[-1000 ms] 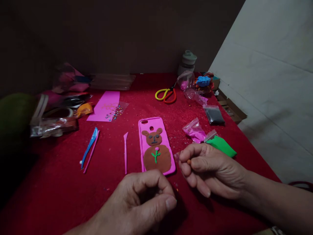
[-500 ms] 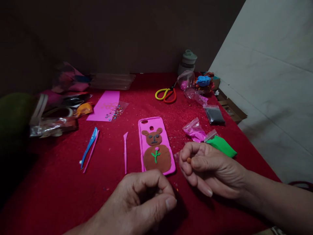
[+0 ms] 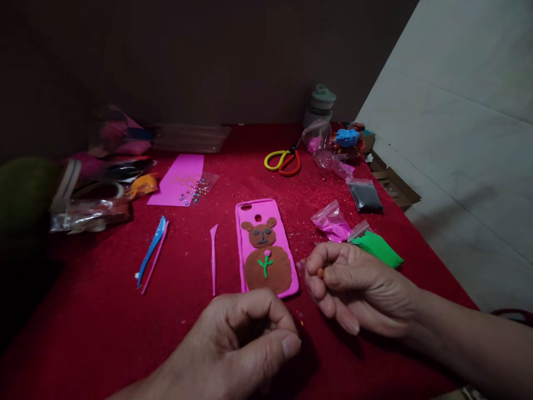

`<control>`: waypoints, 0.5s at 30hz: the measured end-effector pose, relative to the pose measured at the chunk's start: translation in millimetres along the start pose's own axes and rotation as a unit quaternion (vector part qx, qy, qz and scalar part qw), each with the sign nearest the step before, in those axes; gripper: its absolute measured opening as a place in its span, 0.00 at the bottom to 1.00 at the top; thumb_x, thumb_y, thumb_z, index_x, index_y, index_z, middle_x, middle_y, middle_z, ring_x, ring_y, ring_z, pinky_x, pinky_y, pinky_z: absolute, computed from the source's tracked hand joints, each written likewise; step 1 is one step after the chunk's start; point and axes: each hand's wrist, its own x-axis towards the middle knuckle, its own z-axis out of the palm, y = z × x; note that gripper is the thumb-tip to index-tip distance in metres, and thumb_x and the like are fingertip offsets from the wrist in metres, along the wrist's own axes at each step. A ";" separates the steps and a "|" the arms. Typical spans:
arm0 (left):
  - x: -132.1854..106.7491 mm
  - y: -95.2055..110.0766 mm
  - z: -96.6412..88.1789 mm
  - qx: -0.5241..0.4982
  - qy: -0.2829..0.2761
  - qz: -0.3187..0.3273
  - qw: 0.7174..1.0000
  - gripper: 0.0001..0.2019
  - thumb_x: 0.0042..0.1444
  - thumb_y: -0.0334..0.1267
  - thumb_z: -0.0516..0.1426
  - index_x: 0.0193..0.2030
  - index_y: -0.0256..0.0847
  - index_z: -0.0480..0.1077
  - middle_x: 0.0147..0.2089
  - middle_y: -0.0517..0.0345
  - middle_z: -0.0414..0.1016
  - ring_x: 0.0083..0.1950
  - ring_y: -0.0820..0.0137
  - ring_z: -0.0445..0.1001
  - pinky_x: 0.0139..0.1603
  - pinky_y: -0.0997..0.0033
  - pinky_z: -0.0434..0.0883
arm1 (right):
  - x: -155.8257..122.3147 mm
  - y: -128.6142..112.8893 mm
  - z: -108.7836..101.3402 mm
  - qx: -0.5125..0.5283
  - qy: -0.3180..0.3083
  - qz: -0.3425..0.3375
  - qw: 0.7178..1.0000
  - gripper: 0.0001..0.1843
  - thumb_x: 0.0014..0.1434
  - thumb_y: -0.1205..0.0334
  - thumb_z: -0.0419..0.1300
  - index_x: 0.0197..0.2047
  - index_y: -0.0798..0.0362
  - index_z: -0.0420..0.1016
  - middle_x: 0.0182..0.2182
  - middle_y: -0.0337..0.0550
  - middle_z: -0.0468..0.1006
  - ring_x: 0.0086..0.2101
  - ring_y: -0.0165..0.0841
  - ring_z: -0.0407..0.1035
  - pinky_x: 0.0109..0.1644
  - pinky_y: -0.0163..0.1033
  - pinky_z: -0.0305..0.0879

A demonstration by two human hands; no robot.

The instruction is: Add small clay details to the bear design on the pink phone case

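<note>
Between the thumb and fingers of my right hand [image 3: 358, 283] is a small brown clay ball [image 3: 320, 273]. My left hand [image 3: 250, 344] is closed in the front middle, thumb against the curled fingers; whatever it may hold is hidden. Just beyond my left hand lies a pink phone case [image 3: 283, 239] on the red cloth. A brown clay bear [image 3: 262, 236] is stuck on the case, with dark eyes, nose and mouth. A clay flower [image 3: 265, 264] with green stem and pink head sits on its belly. My left hand overlaps the case's lower edge in view.
Left of the case lie a pink modelling tool [image 3: 214, 261] and a blue one [image 3: 152, 253]. Scissors [image 3: 283, 162], a bottle [image 3: 320, 105] and bags of green [image 3: 377, 248], pink [image 3: 333, 222] and black clay [image 3: 365, 196] are around. A white wall [image 3: 466, 111] stands right.
The brown ball has shifted very slightly left between my right thumb and fingers. My left hand and the phone case stay in place.
</note>
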 end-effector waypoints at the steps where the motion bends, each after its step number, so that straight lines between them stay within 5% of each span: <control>1: 0.3 -0.3 -0.1 0.002 0.001 -0.001 1.000 0.20 0.50 0.54 0.63 0.28 0.38 0.66 0.20 0.66 0.60 0.22 0.79 0.56 0.22 0.78 0.54 | -0.1 0.1 -0.1 0.001 -0.001 0.002 1.000 0.06 0.52 0.70 0.69 0.34 0.61 0.77 0.26 0.43 0.79 0.23 0.29 0.75 0.19 0.26 0.71; 15: 0.6 -4.1 -0.9 -0.010 0.000 0.003 1.000 0.18 0.51 0.53 0.63 0.29 0.38 0.67 0.20 0.67 0.60 0.22 0.79 0.55 0.22 0.77 0.53 | 1.0 0.8 0.0 -0.013 0.022 0.007 1.000 0.07 0.50 0.70 0.70 0.34 0.60 0.78 0.27 0.44 0.80 0.24 0.29 0.76 0.20 0.26 0.71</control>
